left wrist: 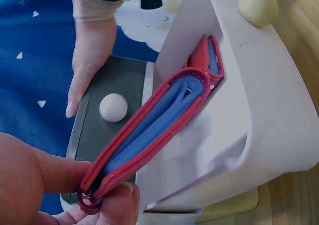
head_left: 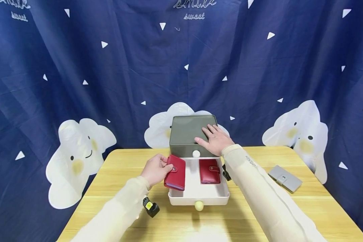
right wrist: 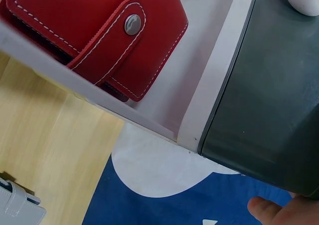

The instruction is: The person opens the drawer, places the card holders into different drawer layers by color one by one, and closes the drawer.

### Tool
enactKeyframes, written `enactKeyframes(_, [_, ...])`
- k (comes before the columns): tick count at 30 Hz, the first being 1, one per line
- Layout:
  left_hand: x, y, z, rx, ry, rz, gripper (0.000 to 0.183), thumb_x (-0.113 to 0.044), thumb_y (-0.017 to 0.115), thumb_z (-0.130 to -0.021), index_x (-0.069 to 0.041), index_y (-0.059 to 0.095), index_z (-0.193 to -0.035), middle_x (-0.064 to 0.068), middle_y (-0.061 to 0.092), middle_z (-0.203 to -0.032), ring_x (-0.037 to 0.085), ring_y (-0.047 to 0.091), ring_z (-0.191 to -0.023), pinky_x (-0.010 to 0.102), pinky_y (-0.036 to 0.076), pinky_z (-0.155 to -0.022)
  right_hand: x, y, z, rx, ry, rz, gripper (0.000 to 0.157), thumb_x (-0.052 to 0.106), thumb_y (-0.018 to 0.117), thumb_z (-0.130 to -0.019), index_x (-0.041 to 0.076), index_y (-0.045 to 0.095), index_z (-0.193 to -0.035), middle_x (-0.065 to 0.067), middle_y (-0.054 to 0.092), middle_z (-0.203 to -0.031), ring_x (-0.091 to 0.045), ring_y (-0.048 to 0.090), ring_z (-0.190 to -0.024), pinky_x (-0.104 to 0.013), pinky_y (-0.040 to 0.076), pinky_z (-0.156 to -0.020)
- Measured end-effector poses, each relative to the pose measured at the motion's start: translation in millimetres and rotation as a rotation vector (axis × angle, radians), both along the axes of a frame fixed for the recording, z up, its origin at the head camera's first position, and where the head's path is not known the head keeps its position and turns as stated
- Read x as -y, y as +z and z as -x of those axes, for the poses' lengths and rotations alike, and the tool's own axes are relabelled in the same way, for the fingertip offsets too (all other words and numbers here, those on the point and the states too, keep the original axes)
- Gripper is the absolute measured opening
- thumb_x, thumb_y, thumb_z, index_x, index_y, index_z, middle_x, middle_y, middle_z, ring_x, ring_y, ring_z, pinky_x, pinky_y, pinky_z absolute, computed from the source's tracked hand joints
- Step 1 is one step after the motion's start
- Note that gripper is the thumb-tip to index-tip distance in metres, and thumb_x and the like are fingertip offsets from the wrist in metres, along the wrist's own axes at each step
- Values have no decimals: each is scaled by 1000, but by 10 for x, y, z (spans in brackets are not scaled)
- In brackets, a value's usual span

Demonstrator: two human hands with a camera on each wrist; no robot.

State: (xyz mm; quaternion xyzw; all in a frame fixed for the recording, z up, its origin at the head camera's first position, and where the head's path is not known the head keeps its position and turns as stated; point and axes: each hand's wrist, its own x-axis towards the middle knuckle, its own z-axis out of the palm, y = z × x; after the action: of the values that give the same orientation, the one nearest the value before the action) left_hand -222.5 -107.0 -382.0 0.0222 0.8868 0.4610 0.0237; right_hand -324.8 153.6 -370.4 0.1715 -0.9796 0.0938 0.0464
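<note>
**Left hand pinches a red wallet over an open drawer**

The left hand [head_left: 155, 169] grasps the red wallet [head_left: 176, 174] by its left side, thumb on the front face near the strap and fingers behind. The wallet hangs tilted above the left wall of the white drawer [head_left: 181, 201]; in the left wrist view its open edge shows a blue-looking inside.

The right hand [head_left: 216, 139] grasps nothing: it lies palm down, fingers spread, on the top of the dark grey-green box [head_left: 184, 129], towards that top's right edge. The box stands by the middle of the worktop's [head_left: 125, 168] back edge, with a white knob [head_left: 196, 154] on its front. The drawer juts out below, with a pale yellow knob [head_left: 199, 205] on its front wall.

Inside the drawer, a second red wallet [head_left: 207, 173] lies along the right wall, towards the rear, its strap fastened by a metal snap. A grey wallet [head_left: 287, 178] lies on the worktop near the right edge, nearer the back right corner and well apart from the drawer. Behind everything hangs a navy curtain [head_left: 157, 67] printed with white clouds [head_left: 60, 168] and triangles.
</note>
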Motion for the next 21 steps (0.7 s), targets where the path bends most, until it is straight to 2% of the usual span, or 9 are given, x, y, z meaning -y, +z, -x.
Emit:
enactKeyframes(9, [-251, 38, 81, 37, -39, 101, 18, -13, 68, -89, -3, 55, -97, 6, 60, -81, 17, 61, -73, 29, 53, -67, -11, 0, -8, 14, -8, 3, 92, 78, 19, -88, 13, 32, -151, -14, 24, -157, -32, 16, -145, -44, 14, -116])
enactKeyframes(15, [-377, 23, 136, 22, -39, 184, 17, -14, 69, -88, -3, 56, -94, 6, 61, -81, 19, 59, -78, 31, 50, -70, -13, -16, 3, 9, -5, 3, 92, 79, 19, -88, 13, 32, -151, -14, 24, -157, -32, 16, -145, -44, 13, -116])
enactKeyframes(21, [-462, 28, 150, 14, -49, 221, 17, -14, 68, -89, -2, 56, -93, 7, 59, -81, 20, 58, -79, 31, 50, -68, -22, -34, 28, 2, 2, -1, 95, 80, 16, -86, 13, 33, -151, -14, 25, -156, -31, 16, -145, -43, 13, -116])
